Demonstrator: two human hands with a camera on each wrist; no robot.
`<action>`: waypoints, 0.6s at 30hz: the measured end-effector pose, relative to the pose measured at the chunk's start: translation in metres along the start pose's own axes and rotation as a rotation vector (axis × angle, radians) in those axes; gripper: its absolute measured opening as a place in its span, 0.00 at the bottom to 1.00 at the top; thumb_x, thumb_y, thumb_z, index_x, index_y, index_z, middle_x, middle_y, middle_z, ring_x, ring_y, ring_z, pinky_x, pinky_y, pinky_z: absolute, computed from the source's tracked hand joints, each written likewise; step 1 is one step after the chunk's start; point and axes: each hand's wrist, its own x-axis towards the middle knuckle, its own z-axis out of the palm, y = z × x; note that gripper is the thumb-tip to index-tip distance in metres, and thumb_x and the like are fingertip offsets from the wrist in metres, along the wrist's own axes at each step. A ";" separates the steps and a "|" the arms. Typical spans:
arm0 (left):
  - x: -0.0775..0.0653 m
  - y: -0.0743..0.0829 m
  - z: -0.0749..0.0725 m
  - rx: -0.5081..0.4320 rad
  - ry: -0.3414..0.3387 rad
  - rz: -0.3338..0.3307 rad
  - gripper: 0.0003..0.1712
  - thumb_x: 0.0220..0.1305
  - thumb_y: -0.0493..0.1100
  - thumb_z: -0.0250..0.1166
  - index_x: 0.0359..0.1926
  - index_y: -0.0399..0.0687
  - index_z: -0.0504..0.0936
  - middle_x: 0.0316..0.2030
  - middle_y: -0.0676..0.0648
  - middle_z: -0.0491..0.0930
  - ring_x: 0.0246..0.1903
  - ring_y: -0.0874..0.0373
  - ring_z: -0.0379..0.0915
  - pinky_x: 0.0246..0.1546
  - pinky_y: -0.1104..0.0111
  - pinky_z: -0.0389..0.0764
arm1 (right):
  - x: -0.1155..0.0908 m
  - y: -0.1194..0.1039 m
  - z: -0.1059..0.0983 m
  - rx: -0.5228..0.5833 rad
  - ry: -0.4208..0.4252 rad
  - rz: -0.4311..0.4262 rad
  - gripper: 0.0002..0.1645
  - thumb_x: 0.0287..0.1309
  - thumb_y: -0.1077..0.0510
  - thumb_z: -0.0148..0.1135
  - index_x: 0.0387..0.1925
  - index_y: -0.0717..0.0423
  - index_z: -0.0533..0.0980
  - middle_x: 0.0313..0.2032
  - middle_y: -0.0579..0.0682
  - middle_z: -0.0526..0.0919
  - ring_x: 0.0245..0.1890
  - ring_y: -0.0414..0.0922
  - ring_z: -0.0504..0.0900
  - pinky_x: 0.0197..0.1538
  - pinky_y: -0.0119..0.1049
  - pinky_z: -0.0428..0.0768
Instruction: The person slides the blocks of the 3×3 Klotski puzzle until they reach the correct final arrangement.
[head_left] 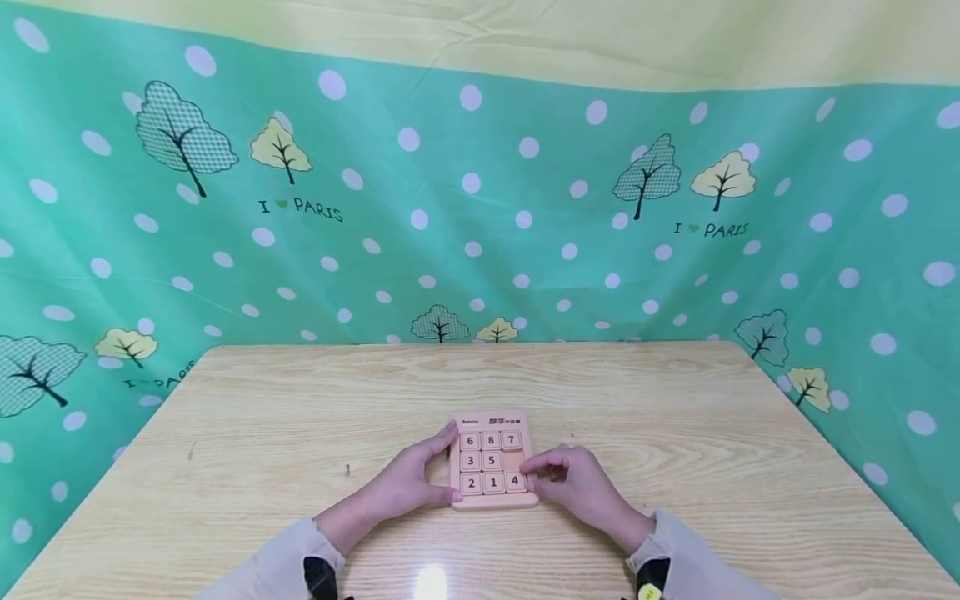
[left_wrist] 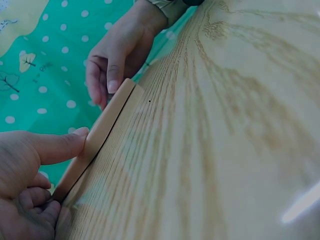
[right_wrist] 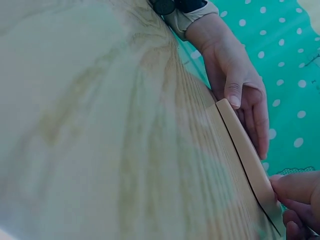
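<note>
A pink number slide puzzle point(head_left: 491, 502) lies on the table, its tiles reading 6, 8, 7 on top, 3, 5 and a gap in the middle, then 2, 1, 4. My left hand point(head_left: 408, 479) holds its left side, thumb at the lower corner and a fingertip near the upper one. At the right side, my right hand point(head_left: 581, 487) has its thumb by the 4 tile point(head_left: 515, 481) and its index fingertip at the edge beside the gap. The wrist views show the puzzle's side edge point(left_wrist: 100, 135), thumb against it, other fingers curled below.
The light wood table point(head_left: 300, 400) extends around the puzzle on all sides. Behind it hangs a green cloth point(head_left: 525, 192) with white dots and printed trees. A bright reflection shows on the tabletop near the front.
</note>
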 end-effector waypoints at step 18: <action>0.000 -0.002 0.000 0.015 0.010 0.016 0.55 0.45 0.44 0.74 0.70 0.37 0.54 0.72 0.42 0.48 0.71 0.45 0.42 0.70 0.53 0.43 | 0.011 0.000 -0.003 -0.023 -0.001 -0.031 0.11 0.46 0.56 0.71 0.36 0.51 0.84 0.32 0.44 0.83 0.31 0.39 0.74 0.34 0.28 0.74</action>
